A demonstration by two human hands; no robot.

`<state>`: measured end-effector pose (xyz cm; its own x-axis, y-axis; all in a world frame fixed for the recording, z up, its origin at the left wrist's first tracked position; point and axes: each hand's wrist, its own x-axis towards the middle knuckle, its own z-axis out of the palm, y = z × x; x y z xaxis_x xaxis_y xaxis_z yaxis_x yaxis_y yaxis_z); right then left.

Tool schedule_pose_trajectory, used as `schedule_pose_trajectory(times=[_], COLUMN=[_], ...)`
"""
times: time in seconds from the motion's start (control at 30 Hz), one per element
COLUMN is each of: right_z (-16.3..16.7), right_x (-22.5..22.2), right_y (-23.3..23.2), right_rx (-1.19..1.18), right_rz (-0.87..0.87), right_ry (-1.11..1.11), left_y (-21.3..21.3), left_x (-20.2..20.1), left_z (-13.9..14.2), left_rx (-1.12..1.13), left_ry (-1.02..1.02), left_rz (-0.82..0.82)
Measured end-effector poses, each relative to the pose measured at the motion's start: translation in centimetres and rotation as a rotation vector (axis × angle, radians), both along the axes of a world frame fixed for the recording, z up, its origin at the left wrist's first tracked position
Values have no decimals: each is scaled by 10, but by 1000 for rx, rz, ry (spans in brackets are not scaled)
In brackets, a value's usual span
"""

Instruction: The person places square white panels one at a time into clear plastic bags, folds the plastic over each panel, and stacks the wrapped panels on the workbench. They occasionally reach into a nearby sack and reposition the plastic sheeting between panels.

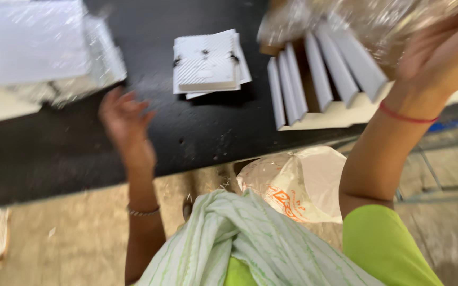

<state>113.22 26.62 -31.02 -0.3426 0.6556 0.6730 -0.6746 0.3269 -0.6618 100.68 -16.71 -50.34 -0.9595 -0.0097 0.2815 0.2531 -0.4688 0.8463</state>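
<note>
Crinkled clear plastic wrap [367,21] fills my right hand [441,47] above white slabs [319,74]; my left hand [125,119] hovers spread wide over the black counter [197,132].

A black worktable [80,153] spans the scene. Beneath it lies a bare concrete floor [70,238]; a metal frame [441,180] stands at right.

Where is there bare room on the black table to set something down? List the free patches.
Bare black table runs along the near edge, beneath the left hand. A smaller patch lies between the small white stack and the fanned white boxes. The far left corner, with wrapped white packs, is crowded.
</note>
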Motion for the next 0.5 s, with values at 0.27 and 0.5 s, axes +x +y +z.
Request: schedule_pose_trajectory(times=[0.27,0.5], right_z=[-83,-173], right_x=[-51,-65], right_y=[-110,-143], right_rx=[-195,-386], right_rz=[873,967], right_ry=[-84,-409], left_y=[51,-45], left_x=[7,-6], left_z=[-23,-58], left_rx=[133,238], left_ry=[-241,-330], left_rz=[-434,-34])
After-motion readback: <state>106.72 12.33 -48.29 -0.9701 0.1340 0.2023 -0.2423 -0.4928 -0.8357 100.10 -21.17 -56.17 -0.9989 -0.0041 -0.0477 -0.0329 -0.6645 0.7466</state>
